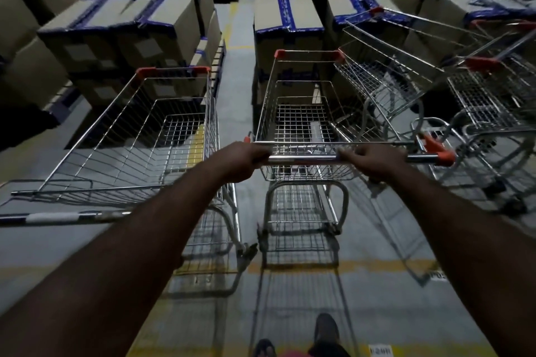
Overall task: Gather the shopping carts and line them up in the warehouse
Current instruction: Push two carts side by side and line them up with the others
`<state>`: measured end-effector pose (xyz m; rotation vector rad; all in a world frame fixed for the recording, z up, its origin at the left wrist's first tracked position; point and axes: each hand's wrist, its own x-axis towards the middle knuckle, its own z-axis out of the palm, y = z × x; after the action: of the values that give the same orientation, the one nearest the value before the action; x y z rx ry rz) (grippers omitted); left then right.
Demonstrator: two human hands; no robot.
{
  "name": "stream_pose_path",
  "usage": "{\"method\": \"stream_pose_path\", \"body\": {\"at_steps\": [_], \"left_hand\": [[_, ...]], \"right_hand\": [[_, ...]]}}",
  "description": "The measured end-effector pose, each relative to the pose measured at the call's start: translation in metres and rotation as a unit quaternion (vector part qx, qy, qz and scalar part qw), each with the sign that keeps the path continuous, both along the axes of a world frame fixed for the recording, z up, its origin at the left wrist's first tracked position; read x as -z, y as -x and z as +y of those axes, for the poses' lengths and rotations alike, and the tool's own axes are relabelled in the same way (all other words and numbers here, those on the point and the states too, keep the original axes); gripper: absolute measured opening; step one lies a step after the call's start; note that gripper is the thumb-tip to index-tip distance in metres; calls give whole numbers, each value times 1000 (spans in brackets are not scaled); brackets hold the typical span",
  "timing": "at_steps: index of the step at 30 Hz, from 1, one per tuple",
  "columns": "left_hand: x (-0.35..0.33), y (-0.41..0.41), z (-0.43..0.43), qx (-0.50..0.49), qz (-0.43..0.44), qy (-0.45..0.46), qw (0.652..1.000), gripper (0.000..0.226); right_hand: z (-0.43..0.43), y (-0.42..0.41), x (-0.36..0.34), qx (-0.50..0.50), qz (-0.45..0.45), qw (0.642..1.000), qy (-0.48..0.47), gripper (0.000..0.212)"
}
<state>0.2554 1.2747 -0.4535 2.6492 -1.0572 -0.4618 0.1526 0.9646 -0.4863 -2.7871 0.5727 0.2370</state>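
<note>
A wire shopping cart (pixel 304 113) with orange corner caps stands straight ahead of me. My left hand (pixel 240 161) and my right hand (pixel 374 158) both grip its metal handle bar (pixel 304 158). A second cart (pixel 139 136) stands parallel on the left, close beside it, its handle (pixel 58 217) near my left forearm. On the right, two more carts (pixel 385 72) (pixel 490 95) sit at an angle, close to each other.
Stacks of cardboard boxes (pixel 162 26) sealed with blue tape fill both sides ahead, with a narrow aisle (pixel 235 46) between them. More boxes (pixel 287 29) stand just beyond the held cart. Yellow floor lines (pixel 348 265) cross the grey floor. My shoes (pixel 324 330) show below.
</note>
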Motion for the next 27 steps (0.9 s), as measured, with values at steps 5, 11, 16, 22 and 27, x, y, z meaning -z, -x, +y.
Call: {"method": "stream_pose_path", "body": {"at_steps": [5, 11, 16, 22, 27], "left_hand": [[-5, -5, -7, -1, -17, -61, 998, 30], [6, -2, -11, -12, -31, -54, 998, 27], [-1, -14, -24, 0, -26, -66, 997, 28], [0, -15, -23, -10, -4, -45, 999, 33], [12, 0, 14, 16, -81, -19, 996, 62]], "right_hand": [[18, 4, -8, -10, 10, 1000, 17, 91], [11, 0, -6, -82, 54, 993, 61, 84], [39, -27, -6, -145, 23, 988, 48, 57], [41, -29, 2, -147, 14, 986, 74, 62], [40, -18, -1, -159, -5, 980, 123, 72]]}}
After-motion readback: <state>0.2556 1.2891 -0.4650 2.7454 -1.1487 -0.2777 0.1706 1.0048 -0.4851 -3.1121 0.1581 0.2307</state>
